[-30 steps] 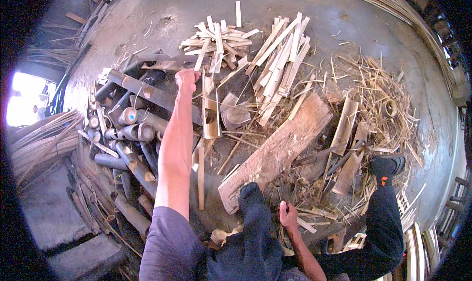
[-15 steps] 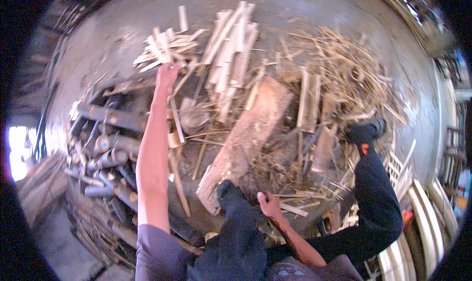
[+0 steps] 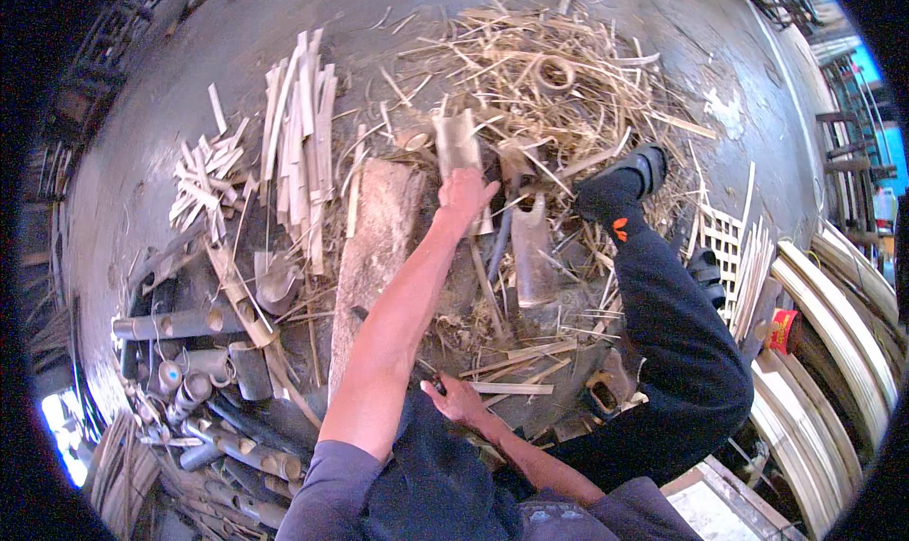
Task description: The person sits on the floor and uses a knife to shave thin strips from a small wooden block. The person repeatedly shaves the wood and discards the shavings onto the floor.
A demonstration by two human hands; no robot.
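Note:
My left hand (image 3: 464,200) reaches out over a split bamboo piece (image 3: 458,141), its thumb spread away from the fingers. Whether the fingertips press on the bamboo cannot be made out. My right hand (image 3: 460,401) is closed round the dark handle (image 3: 432,383) of a long knife-like tool, low in front of my body; my left forearm hides most of that tool. Under the left forearm lies a thick wooden block (image 3: 372,229), long and rough-topped. Another bamboo length (image 3: 532,257) rests just right of the split piece.
Pale strips (image 3: 305,134) and shorter slats (image 3: 205,186) lie in piles on the left. A heap of shavings (image 3: 568,77) spreads at the far side, beside my shoe (image 3: 636,174). Cut bamboo tubes (image 3: 194,390) crowd the lower left. A red tin (image 3: 782,331) stands right, near long bundled strips (image 3: 843,323).
My left hand has left the short slat pile and come across to the split bamboo piece. The view has swung right. My right hand keeps its grip low in front of me.

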